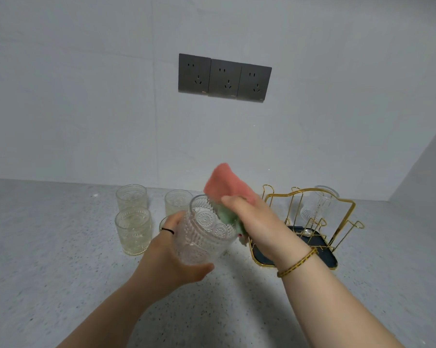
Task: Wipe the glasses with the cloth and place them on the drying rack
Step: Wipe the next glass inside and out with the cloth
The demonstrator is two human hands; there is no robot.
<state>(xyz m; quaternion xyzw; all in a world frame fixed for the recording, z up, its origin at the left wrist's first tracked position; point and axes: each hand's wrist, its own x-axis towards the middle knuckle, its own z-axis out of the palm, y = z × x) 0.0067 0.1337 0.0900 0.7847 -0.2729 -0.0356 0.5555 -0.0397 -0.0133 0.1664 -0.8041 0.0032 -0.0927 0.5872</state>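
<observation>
My left hand point(170, 257) grips a clear embossed glass point(204, 237), tilted with its mouth facing up and away from me. My right hand point(257, 222) holds a pink and green cloth point(224, 190) pressed into the glass's rim; part of the cloth sits inside the glass. Three more embossed glasses stand upright on the counter to the left: one at the back left point(131, 197), one in front of it point(133, 231), one behind the held glass point(176, 204). A further rim peeks out behind my left hand. The gold wire drying rack point(312, 217) stands to the right with one glass point(318, 207) upside down on a back prong.
The rack sits on a dark tray point(331, 259) with a gold rim. The speckled grey counter point(61, 259) meets a grey wall carrying three dark sockets point(224, 77). A side wall closes in at the far right.
</observation>
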